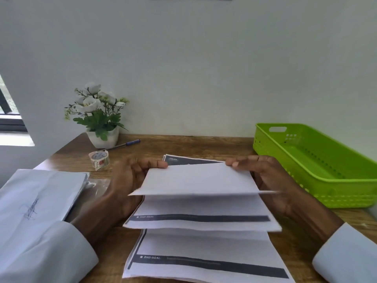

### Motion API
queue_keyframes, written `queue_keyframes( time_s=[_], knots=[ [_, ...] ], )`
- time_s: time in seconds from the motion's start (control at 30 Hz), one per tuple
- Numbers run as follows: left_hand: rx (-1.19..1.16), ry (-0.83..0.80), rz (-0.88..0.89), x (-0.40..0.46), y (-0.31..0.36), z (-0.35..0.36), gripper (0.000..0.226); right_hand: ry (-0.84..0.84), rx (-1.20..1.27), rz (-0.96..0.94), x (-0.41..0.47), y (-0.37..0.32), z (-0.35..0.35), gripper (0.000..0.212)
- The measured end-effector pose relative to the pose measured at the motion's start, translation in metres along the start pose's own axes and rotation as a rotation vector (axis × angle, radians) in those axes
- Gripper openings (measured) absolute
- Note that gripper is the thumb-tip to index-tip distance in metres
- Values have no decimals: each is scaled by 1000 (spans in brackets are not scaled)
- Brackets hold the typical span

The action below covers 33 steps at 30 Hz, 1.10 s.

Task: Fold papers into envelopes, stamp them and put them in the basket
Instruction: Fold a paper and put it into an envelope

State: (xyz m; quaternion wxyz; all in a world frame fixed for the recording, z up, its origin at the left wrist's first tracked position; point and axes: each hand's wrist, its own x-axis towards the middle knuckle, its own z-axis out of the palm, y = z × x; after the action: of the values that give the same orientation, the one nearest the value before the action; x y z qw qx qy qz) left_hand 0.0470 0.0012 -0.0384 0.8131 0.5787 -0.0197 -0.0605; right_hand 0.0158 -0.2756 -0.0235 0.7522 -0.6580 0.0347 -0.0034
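Note:
A printed white sheet (pixel 200 180) is lifted over the wooden desk, its far part bent toward me along a fold. My left hand (pixel 130 180) pinches its upper left corner and my right hand (pixel 263 176) pinches its upper right corner. Under it lie more printed sheets (pixel 204 254) with dark bars reading "END GOAL". A stack of white envelopes (pixel 40 193) with a scribble on top rests at the left. A green plastic basket (pixel 318 160) stands at the right; nothing shows inside it. A roll of stamps or tape (pixel 99 159) sits at the back left.
A small white pot of artificial flowers (pixel 98 117) stands against the wall at the back left, with a blue pen (pixel 126 144) beside it. A clear plastic sleeve (pixel 98 185) lies between the envelopes and my left hand. A window edge (pixel 10 111) shows at far left.

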Motion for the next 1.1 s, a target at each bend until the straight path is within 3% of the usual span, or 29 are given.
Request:
queue_keyframes(
  time_s=[0.1, 0.2, 0.33, 0.4, 0.6, 0.83, 1.1],
  knots=[
    [127, -55, -58, -6, 1, 7, 17, 18, -164, -121, -1, 7, 1, 14],
    [301, -49, 0, -8, -6, 7, 29, 7, -381, -189, -4, 9, 6, 21],
    [452, -58, 58, -10, -6, 11, 23, 80, -972, -396, -1, 9, 20, 27],
    [463, -80, 85, -11, -6, 13, 20, 63, -1132, -449, -3, 5, 34, 29],
    [511, -88, 142, -16, -6, 17, 15, -143, -1082, -517, -4, 7, 75, 19],
    [534, -41, 154, -13, -7, 18, 9, -73, -1114, -422, 0, 2, 61, 13],
    [505, -11, 168, -8, -5, 14, 7, -39, -929, -321, 4, -9, 10, 15]
  ],
)
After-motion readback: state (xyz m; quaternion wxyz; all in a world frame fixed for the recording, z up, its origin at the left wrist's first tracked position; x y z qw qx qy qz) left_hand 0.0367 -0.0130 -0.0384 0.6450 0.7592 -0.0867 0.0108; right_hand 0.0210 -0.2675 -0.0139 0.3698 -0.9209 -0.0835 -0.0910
